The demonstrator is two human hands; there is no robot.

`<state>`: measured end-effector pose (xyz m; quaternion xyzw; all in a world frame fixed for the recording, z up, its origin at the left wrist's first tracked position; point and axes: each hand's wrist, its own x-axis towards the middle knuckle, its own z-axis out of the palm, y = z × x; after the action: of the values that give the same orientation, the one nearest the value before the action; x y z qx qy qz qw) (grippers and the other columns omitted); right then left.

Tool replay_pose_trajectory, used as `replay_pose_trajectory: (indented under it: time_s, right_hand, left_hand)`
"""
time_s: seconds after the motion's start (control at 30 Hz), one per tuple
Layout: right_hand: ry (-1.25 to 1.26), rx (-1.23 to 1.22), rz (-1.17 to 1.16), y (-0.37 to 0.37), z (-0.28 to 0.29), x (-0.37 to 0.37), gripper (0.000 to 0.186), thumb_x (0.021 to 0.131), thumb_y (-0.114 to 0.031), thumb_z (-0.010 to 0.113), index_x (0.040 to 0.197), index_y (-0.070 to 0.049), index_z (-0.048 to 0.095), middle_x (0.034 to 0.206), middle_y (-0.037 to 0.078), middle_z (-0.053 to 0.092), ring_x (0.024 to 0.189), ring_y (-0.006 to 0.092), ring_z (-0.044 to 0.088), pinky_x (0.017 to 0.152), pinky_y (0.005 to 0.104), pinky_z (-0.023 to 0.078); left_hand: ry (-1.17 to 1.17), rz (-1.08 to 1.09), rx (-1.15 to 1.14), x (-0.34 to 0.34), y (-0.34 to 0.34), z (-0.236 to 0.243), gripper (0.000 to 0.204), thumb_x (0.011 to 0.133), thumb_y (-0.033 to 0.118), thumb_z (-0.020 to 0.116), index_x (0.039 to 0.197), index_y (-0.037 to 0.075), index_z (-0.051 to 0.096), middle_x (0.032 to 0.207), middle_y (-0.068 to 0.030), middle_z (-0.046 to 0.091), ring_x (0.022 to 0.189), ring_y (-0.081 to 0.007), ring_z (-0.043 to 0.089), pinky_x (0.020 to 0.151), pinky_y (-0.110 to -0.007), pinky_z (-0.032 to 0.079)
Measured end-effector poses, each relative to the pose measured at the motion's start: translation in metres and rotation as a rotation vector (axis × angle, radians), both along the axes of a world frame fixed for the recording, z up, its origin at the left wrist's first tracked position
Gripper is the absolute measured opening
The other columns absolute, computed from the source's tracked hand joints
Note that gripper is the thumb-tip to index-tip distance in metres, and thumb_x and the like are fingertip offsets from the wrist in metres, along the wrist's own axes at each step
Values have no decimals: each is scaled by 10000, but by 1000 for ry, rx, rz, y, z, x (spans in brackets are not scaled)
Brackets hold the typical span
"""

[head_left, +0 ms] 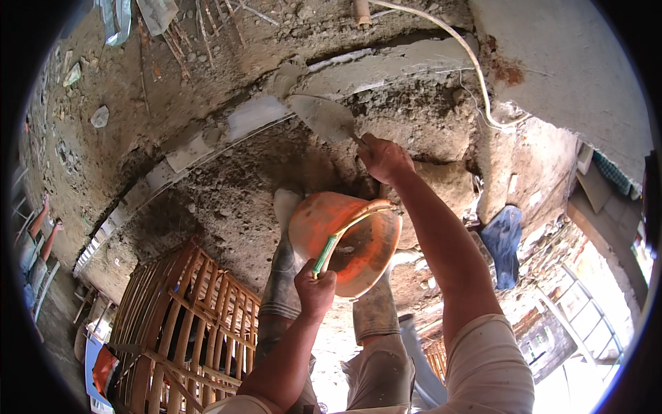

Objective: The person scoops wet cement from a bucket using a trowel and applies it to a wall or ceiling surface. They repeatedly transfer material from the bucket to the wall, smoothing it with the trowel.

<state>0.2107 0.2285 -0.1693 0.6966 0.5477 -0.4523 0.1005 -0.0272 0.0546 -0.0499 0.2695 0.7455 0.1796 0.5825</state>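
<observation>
My left hand is closed around the green-wrapped handle of an orange bucket. The bucket is tilted, its mouth facing down and to the right, and grey mortar smears its inside. Farther off, my right hand grips a trowel by its handle. The trowel's grey, mortar-coated blade points left. Its tip reaches the row of low blocks with wet mortar beside it. A thin pale string runs along the near side of that row.
A slatted wooden crate stands at lower left. A pale hose curves down at upper right near a concrete slab. Blue cloth hangs or lies at right. Another person is at the far left edge. Rubble and soil lie around.
</observation>
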Motion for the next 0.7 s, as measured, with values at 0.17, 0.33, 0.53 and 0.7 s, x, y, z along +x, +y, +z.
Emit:
replay_pose_trajectory:
  time_s: [0.17,0.33,0.53,0.7]
  right_hand:
    - [-131,35,-58,-28,2,24,350,938,-380,505,1217,-171,538,1051,141,677,974,382,653,830,469,531]
    - [-203,-6,-220,-38,46,56,372,918,-400,533,1217,-180,553,1127,145,666,1061,376,634,925,472,499]
    - [-203,-63,-248,-37,38,52,373,905,-356,557,1199,-127,565,1078,202,668,983,394,652,897,494,500]
    - [-240,-88,-219,-35,49,46,378,926,-375,541,1227,-145,545,1089,203,668,1009,404,643,896,486,503]
  left_hand:
    - [-17,10,0,2,4,0,242,703,-70,561,640,76,379,611,64,340,572,-33,314,466,-251,287]
    - [22,-30,-3,0,1,-2,246,699,-66,558,639,78,369,604,58,334,565,-35,310,462,-252,287]
    - [27,-45,25,3,5,-1,240,699,-65,553,638,77,369,601,54,337,562,-38,315,461,-252,290]
    - [-21,31,-15,3,7,3,235,699,-61,557,639,74,375,600,51,348,559,-41,322,465,-250,300]
